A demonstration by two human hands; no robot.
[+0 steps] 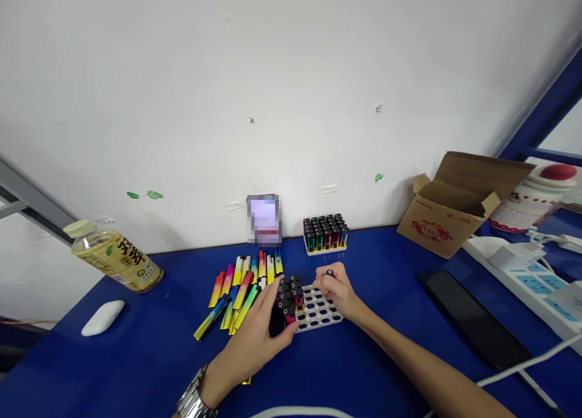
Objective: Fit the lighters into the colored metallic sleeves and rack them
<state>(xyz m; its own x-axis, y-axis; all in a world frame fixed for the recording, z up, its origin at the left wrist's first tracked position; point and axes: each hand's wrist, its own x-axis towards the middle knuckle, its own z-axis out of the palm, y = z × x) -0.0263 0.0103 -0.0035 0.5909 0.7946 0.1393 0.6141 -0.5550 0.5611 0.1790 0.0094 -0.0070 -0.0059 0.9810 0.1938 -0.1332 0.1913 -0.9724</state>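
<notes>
A white tray with rows of oval holes (318, 312) lies on the table. Its left end holds several lighters with black tops (285, 295) standing upright. My left hand (259, 330) curves round that end, with the thumb at the front edge and the fingers at the back. Above the tray's right side, my right hand (340, 289) is closed round a lighter (330, 273); only its black top shows. Many-coloured lighters (240, 294) lie loosely piled left of the tray, partly covered by my left hand.
Behind stands a second tray full of lighters (326, 236). A phone (264, 221) leans on the wall. At left are a drink bottle (116, 257) and white earbud case (103, 318); at right, an open carton (443, 215), black phone (475, 318) and power strip (541, 285).
</notes>
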